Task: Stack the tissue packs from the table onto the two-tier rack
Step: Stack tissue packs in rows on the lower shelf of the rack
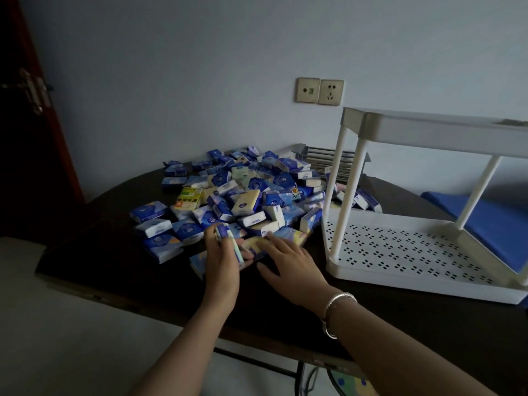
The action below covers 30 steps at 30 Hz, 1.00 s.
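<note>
Head camera looks down on a dark table [120,270] where a heap of tissue packs [243,195], mostly blue and white, lies left of the white two-tier rack [414,252], whose perforated lower shelf is bare. At the heap's near edge the left hand [221,258] grips a pack [228,241] on edge between curled fingers and thumb. Just beside it, the right hand [288,264], a silver bangle [337,312] on its wrist, rests flat with fingers spread, fingertips touching the nearest packs.
</note>
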Tool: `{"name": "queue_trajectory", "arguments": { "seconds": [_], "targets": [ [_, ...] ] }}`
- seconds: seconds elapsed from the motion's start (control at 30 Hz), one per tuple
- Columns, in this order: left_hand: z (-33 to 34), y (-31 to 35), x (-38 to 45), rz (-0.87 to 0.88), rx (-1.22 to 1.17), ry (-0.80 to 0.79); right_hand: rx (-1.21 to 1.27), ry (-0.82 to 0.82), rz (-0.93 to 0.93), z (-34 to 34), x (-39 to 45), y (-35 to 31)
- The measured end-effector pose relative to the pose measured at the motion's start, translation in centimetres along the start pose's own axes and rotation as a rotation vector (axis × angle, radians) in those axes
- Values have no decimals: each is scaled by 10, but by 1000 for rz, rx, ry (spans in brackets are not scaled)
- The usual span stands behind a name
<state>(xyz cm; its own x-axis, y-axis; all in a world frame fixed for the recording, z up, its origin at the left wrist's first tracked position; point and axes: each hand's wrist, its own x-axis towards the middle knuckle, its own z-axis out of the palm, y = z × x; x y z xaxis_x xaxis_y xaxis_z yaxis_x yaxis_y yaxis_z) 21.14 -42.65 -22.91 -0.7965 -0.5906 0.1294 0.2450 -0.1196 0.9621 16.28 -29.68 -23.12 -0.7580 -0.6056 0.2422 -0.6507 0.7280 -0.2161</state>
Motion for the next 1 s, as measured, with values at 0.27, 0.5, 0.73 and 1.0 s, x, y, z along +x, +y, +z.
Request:
{"name": "queue_trajectory", "arguments": {
  "seconds": [0.27, 0.5, 0.73, 1.0],
  "targets": [
    [-1, 4, 1, -156, -146, -84, 41, 173, 51, -3, -25, 2],
    [-8, 7, 3, -279, -260, -151, 856, 365, 103, -23, -30, -15],
    [-29, 17, 0, -504, -415, -457, 956, 42, -199, -25, -16, -32],
    [-15, 11, 3, -379, -443, -342, 294, 297, 173, -21, 15, 11]
  ]
}}
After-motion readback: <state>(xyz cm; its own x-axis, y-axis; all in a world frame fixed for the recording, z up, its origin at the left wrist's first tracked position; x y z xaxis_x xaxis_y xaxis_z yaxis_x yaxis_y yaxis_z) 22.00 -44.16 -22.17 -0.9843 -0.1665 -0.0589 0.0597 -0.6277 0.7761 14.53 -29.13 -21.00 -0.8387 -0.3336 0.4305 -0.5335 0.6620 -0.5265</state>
